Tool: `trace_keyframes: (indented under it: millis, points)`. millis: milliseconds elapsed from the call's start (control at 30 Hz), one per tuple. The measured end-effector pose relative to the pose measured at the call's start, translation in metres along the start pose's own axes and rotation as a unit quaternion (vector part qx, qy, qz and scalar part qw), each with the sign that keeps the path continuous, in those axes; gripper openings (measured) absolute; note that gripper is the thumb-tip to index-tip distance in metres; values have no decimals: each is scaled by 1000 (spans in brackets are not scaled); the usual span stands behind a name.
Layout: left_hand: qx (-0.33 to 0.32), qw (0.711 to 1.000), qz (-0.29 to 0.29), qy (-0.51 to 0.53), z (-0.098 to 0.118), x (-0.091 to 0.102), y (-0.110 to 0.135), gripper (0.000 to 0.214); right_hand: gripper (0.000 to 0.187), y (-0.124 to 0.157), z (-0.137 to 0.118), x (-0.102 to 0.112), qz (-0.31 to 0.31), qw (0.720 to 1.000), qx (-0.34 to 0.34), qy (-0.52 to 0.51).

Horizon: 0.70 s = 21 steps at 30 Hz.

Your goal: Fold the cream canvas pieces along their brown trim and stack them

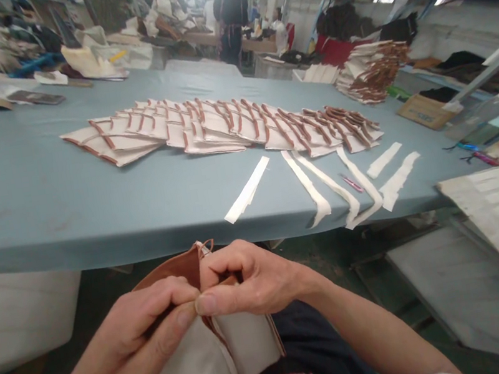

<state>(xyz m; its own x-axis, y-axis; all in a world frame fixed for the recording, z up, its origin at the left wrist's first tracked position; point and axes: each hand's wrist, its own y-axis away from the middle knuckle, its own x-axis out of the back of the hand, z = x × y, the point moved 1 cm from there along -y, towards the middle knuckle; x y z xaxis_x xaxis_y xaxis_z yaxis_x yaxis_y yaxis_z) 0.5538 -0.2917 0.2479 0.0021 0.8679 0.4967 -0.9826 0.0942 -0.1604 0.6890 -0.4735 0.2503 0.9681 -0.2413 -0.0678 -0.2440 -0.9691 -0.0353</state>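
A cream fabric piece with brown edging (188, 367), perhaps part of a bag, lies over my lap. My left hand (153, 328) pinches its brown-trimmed edge between thumb and forefinger. Right beside it, my right hand (245, 279) grips the same edge, thumb tip almost touching the left fingers. A brown flap (174, 267) shows behind the left hand, with a small loose end of thread or cord near its top. What lies between the fingertips is hidden.
Ahead is a table with a blue-grey cover (20, 204). A long overlapping row of cream pieces with brown trim (220, 122) crosses it. White strips (247, 190) and a small pink tool (352, 183) lie near its front edge. A person (231, 13) stands farther back.
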Motion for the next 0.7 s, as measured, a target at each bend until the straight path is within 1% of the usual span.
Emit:
trace_keyframes:
  millis: [100,167,267,333,433,467,533,600,700]
  points:
    - [-8,999,27,22,-2,-1,-2,35,55,-4,4,-4,24,999,28,-9]
    - [1,999,35,33,-5,0,-1,36,48,-5,8,-4,46,998,42,8]
    - [26,999,27,28,-10,4,-1,40,29,-4,12,-4,50,995,50,72]
    - [42,999,10,9,-9,6,-3,42,22,-2,10,-4,61,988,64,126]
    - [40,998,-25,-31,-1,7,-10,47,23,0,0,-3,90,972,90,195]
    - [26,998,-26,-44,2,7,-12,48,25,0,-3,-2,93,969,99,209]
    - [0,998,-11,-65,6,7,-14,49,28,-1,-9,4,78,963,104,236]
    - [-25,996,3,-83,5,9,-12,49,34,-1,-9,16,62,956,88,272]
    - [-37,990,15,-134,-6,13,-5,46,41,1,3,40,68,946,22,317]
